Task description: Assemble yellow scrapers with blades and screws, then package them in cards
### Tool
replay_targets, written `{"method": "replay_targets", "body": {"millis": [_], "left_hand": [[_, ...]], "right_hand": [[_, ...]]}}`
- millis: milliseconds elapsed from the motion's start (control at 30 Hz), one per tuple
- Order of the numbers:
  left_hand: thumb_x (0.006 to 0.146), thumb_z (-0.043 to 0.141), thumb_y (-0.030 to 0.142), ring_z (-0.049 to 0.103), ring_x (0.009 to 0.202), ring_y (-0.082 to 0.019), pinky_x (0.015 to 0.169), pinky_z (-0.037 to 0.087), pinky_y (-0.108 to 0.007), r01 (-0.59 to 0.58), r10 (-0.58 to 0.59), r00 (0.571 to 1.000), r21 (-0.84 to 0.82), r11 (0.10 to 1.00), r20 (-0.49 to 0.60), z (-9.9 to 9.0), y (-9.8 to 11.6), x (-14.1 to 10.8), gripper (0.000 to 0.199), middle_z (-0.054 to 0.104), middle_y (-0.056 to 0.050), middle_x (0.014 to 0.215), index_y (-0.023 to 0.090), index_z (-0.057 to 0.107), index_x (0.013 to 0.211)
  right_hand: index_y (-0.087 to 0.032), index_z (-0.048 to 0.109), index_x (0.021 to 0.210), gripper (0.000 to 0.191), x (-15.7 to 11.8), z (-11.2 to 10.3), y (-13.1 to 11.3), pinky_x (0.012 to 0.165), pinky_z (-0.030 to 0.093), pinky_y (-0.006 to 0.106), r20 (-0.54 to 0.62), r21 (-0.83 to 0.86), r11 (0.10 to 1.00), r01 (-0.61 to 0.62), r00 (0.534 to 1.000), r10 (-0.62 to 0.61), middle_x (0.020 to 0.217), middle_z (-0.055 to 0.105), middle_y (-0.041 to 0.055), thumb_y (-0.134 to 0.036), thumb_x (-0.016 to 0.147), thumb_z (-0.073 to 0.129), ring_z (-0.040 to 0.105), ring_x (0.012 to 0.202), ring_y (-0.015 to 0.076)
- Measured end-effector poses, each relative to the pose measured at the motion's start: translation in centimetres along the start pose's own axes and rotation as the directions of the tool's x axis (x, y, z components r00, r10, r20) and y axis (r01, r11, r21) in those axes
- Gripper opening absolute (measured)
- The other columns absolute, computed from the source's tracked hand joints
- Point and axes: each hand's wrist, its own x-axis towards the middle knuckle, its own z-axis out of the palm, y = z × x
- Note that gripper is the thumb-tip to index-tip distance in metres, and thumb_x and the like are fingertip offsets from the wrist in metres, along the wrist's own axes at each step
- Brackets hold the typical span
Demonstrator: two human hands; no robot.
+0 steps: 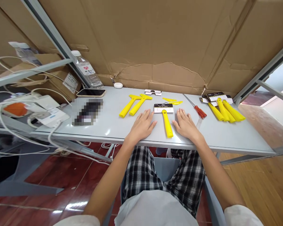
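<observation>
Both of my hands rest palm down on the grey tabletop [113,125]. My left hand [143,126] lies flat, fingers stretched forward, left of a yellow-handled tool [168,125] with a black and white card at its head. On the other side of that tool, my right hand [185,124] is flat too, with its fingers slightly apart. Neither hand holds anything. Beyond the left hand lie two yellow T-shaped scrapers [137,105]. Small yellow pieces [173,101] and a white cut-out card [153,92] are behind the carded tool. A red-handled screwdriver [199,112] lies right of my right hand.
Several carded yellow tools [226,110] are piled at the right. On the left are a phone [91,93], a pixelated dark item [87,112], a water bottle [88,70] and white cables with adapters [53,116]. A cardboard panel [160,40] stands along the back edge.
</observation>
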Motion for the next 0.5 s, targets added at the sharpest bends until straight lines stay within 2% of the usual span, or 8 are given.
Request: {"method": "replay_targets", "body": {"millis": [133,267,500], "left_hand": [[0.116,0.027,0.049,0.024,0.17,-0.034,0.138,0.021,-0.058,0.021,-0.024,0.999,0.087,0.996,0.044,-0.33,0.52,0.03,0.067,0.03,-0.018,0.181,0.013,0.041,0.171],[0.116,0.02,0.043,0.025,0.17,-0.031,0.138,0.019,-0.057,0.014,-0.025,0.995,0.107,0.994,0.1,-0.79,0.84,-0.04,0.067,0.029,-0.017,0.182,0.01,0.037,0.172],[0.116,0.026,0.043,0.026,0.17,-0.031,0.138,0.02,-0.056,0.001,-0.014,0.995,0.137,0.991,0.098,-0.88,0.8,-0.06,0.065,0.029,-0.017,0.181,0.011,0.043,0.17]], "right_hand": [[-0.001,0.019,0.174,0.081,-0.06,0.08,0.17,0.14,0.011,0.062,0.035,-0.028,1.0,-0.003,0.999,0.004,0.184,0.009,0.0198,-0.052,0.111,0.018,0.008,0.173,0.0328],[-0.001,0.017,0.175,0.08,-0.16,0.22,0.27,0.14,0.011,0.061,0.049,-0.038,0.999,-0.005,0.999,0.007,0.184,0.009,0.0169,-0.05,0.111,0.015,0.008,0.174,0.0319],[-0.009,0.029,0.174,0.081,-0.39,0.13,-0.1,0.14,0.013,0.063,0.056,-0.086,0.996,0.003,0.998,0.002,0.184,0.018,0.0144,-0.058,0.11,0.019,0.013,0.173,0.034]]}}
